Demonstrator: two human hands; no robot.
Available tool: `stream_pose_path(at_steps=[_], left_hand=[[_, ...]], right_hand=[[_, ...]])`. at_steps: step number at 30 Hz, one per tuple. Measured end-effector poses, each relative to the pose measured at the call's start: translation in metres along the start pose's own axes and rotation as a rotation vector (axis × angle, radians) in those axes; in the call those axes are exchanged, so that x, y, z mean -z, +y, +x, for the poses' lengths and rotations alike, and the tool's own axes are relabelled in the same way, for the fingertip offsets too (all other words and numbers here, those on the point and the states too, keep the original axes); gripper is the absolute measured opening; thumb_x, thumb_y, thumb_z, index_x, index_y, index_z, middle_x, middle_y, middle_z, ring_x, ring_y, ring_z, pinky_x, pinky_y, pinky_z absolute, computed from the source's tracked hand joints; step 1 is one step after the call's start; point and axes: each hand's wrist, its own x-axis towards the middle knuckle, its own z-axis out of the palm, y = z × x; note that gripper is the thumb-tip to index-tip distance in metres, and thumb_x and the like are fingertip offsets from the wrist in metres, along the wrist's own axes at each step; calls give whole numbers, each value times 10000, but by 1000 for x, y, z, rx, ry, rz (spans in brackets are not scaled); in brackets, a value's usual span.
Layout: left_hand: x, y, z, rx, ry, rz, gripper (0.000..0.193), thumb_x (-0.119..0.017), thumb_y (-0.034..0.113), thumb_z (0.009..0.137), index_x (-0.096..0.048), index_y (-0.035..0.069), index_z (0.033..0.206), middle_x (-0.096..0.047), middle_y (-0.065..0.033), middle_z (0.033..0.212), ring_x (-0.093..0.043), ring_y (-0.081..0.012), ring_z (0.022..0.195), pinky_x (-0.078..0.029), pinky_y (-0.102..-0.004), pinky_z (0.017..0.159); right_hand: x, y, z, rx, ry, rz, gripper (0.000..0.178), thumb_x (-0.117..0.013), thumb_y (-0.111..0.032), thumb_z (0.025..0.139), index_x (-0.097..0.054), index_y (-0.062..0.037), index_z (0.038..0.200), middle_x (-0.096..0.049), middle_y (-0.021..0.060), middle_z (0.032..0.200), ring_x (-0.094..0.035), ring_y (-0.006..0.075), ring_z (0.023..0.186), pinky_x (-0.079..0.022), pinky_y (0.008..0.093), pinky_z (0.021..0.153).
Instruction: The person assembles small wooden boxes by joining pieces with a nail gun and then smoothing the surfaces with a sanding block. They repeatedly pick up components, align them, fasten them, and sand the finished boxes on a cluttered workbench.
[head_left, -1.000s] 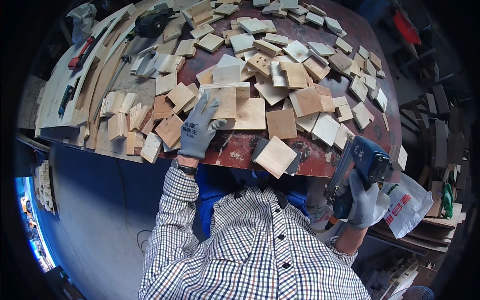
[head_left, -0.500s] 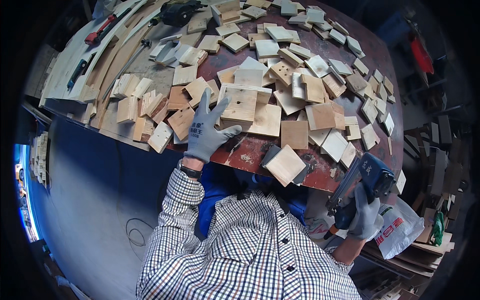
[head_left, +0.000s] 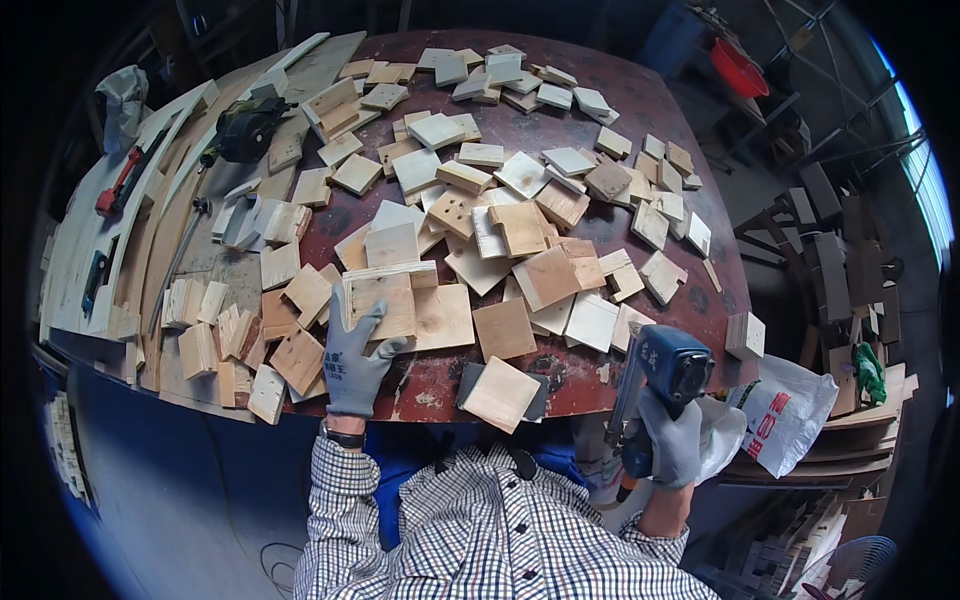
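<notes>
Table [head_left: 430,388]: red. Nailer [head_left: 677,368]: right hand [head_left: 672,440] wrapped round its grip. Block [head_left: 386,300]: near table's front edge; left hand [head_left: 355,368] spread wide at its near-left corner. Judgement: steady block flat, fingers clear of nailer's nose.

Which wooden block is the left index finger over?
The square block with a strip along its far edge; only it lies under that finger of the left hand.

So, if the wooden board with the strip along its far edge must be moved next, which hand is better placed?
Left hand, probably: its fingers are at this board, while the right hand holds a blue nail gun.
</notes>
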Motion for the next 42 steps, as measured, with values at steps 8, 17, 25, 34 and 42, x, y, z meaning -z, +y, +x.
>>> stream_pose_path(at_steps=[8,17,25,34,42], left_hand=[[1,-1,-1,-54,-15,107,636,-742,526,880,-682,91,1340,-552,-192,1508,-577,-418,1292,-500,-479,1066],[7,4,0,-37,-55,108,655,-753,498,892,-661,59,1368,-552,-181,1526,-555,-388,1365,-468,-459,1117],[6,5,2,-27,-82,112,677,-774,508,874,-655,61,1368,-539,-184,1536,-545,-389,1377,-463,-460,1128],[9,-2,-1,-55,-135,145,699,-849,370,803,-612,109,1407,-470,-182,1590,-511,-432,1377,-469,-507,1106],[55,59,66,-203,-62,582,1146,-687,764,831,-326,-2,1603,-356,-265,1630,-341,-448,1496,-290,-555,1212]], right_hand=[[1,-3,2,-11,44,11,143,-708,-111,921,-695,0,1009,-666,36,719,-624,120,571,-489,269,542],[6,4,7,-35,53,61,144,-710,-96,908,-697,12,1002,-668,40,715,-626,124,566,-490,273,536],[11,7,10,-59,72,65,134,-711,-92,911,-695,16,990,-663,38,712,-623,123,571,-487,274,531],[12,6,12,-69,62,98,116,-716,-81,921,-695,13,985,-660,34,709,-609,115,569,-465,264,530],[22,10,14,-77,87,121,219,-711,-16,896,-639,8,1102,-677,66,790,-625,123,604,-505,285,561]])
